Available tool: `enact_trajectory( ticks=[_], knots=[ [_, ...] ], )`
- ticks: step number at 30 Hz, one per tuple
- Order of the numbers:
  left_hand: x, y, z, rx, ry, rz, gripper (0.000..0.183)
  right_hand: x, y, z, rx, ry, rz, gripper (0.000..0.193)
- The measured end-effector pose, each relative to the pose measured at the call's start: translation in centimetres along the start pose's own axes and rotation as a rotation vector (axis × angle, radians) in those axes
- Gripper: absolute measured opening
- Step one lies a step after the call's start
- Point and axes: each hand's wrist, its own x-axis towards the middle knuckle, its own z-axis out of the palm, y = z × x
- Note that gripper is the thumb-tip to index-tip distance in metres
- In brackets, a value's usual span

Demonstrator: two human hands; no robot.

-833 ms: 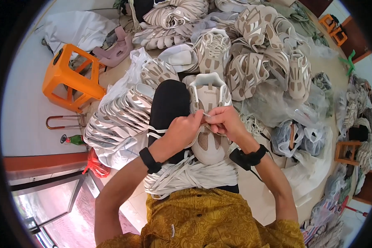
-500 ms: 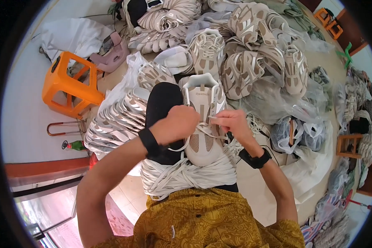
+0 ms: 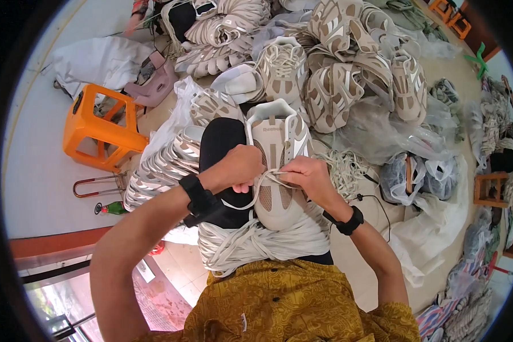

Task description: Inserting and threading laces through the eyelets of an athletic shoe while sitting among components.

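A beige and white sneaker (image 3: 279, 212) lies over my lap, toe toward me, its tongue and collar pointing away. A pale shoelace (image 3: 259, 188) runs across its throat and makes a small loop near the lowest eyelets. My right hand (image 3: 309, 178) pinches the lace at the shoe's right side. On the other side my left hand (image 3: 244, 166) is closed on the lace, its fingertips partly hidden. Beneath that hand, the black-clad knee (image 3: 222, 137) shows beside the shoe. A thick bundle of white laces (image 3: 262, 249) rests on my lap below the toe.
Rows of stacked shoe uppers (image 3: 159, 171) stand to the left, near an orange stool (image 3: 100, 128). More sneakers (image 3: 336, 94) are piled ahead on clear plastic. Loose laces (image 3: 347, 174) and bagged items (image 3: 407, 179) lie to the right. A green bottle (image 3: 113, 208) sits at far left.
My right hand has come down and inward, and my left hand has shifted slightly left. The lace now forms a loop between them. A hand or arm has appeared at the upper left.
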Motion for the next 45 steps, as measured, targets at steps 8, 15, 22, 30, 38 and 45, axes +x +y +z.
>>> enact_trajectory(
  ticks=[8,15,22,30,38,45],
  knots=[
    [-0.1,-0.1,0.7,-0.04,0.03,0.003,0.013,-0.6,0.5,-0.5,0.192,0.045,0.141,0.009],
    [0.5,-1.0,1.8,0.742,0.57,0.72,0.004,-1.1,0.6,-1.2,0.103,0.125,0.254,0.015],
    [0.4,-1.5,1.5,0.818,0.666,1.065,0.007,-0.8,0.5,-1.5,-0.098,0.084,0.201,0.017],
    [2.9,-0.5,1.4,0.436,0.596,0.565,0.007,-0.7,1.3,-1.4,0.057,0.099,0.278,0.016],
    [2.3,1.1,3.6,0.312,0.495,0.419,0.016,-0.6,1.6,-1.5,-0.08,0.132,0.134,0.016],
    [2.6,2.1,2.7,-0.052,0.365,0.317,0.018,0.0,1.7,-1.7,-0.532,0.147,-0.185,0.016]
  ],
)
